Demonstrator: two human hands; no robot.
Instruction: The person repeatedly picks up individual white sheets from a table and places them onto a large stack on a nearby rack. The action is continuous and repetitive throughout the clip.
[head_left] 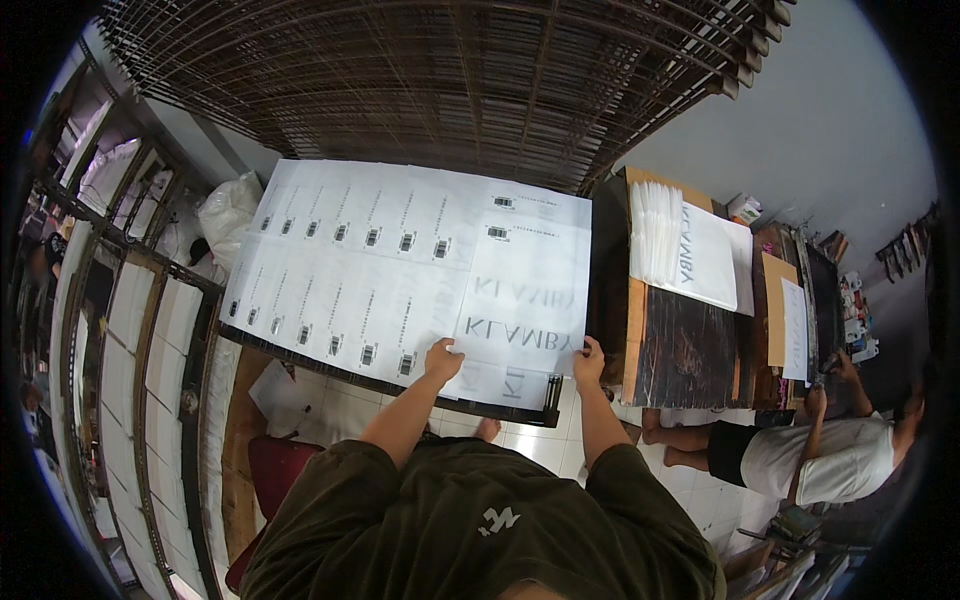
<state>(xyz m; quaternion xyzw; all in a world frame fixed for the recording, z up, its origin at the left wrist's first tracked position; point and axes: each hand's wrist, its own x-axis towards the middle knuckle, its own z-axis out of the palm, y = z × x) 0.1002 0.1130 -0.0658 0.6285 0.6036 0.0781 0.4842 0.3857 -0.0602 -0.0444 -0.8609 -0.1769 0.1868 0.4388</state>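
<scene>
Pinched nearly closed, left hand and right hand grasp one white lettered sheet at its two sides, over the near right end of a rack tray; two rows of overlapping sheets show seven barcodes each

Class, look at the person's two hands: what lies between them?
In the head view, a white sheet with large grey lettering lies between the left hand and the right hand.
</scene>
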